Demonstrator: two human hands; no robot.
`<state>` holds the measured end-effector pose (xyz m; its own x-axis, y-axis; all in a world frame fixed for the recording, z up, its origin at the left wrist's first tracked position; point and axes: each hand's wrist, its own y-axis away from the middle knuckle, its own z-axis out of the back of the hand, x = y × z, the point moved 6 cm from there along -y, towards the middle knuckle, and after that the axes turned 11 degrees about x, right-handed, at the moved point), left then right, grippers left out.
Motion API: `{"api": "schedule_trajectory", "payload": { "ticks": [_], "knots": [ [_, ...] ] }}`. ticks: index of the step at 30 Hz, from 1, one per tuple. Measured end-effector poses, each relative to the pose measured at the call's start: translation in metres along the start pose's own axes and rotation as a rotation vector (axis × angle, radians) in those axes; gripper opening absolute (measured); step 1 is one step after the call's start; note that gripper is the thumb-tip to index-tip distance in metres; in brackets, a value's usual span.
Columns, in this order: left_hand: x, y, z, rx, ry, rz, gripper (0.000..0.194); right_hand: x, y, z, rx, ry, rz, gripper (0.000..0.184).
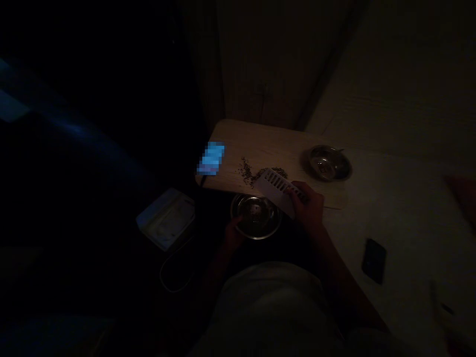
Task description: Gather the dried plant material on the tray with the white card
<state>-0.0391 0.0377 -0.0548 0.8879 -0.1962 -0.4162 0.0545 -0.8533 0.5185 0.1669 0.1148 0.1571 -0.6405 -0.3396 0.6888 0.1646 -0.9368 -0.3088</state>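
The scene is very dark. My right hand (307, 202) is closed on a flat white card (274, 188) with dark marks, its far edge resting on the small wooden table (267, 144) by a scatter of small dark grains (247, 172). My left hand (233, 233) grips the rim of a steel bowl (256, 216) held just below the table's near edge. Some grains lie inside that bowl.
A second steel bowl (329, 162) sits at the table's right end. A lit phone screen (211, 157) lies on its left end. A white box (166, 219) with a cable stands lower left. A dark phone (374, 260) lies on the pale surface at right.
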Motion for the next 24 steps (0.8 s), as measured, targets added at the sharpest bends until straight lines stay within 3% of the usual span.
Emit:
{"api": "schedule_trajectory", "payload": {
  "ticks": [6, 11, 17, 24],
  "knots": [
    [-0.002, 0.003, -0.008, 0.016, 0.019, -0.003, 0.022, 0.002, 0.001, -0.001, 0.013, -0.017, 0.012, 0.024],
    [-0.001, 0.003, -0.013, 0.1, 0.039, -0.022, 0.029, 0.005, 0.002, 0.0, 0.019, -0.035, 0.006, 0.026],
    [-0.004, 0.005, -0.017, 0.086, 0.043, -0.049, 0.028, 0.005, 0.003, -0.002, 0.09, -0.06, -0.012, 0.023],
    [-0.009, 0.01, -0.027, 0.135, 0.05, -0.067, 0.027, 0.008, 0.0, -0.001, 0.029, -0.059, -0.013, 0.024]
  ]
}}
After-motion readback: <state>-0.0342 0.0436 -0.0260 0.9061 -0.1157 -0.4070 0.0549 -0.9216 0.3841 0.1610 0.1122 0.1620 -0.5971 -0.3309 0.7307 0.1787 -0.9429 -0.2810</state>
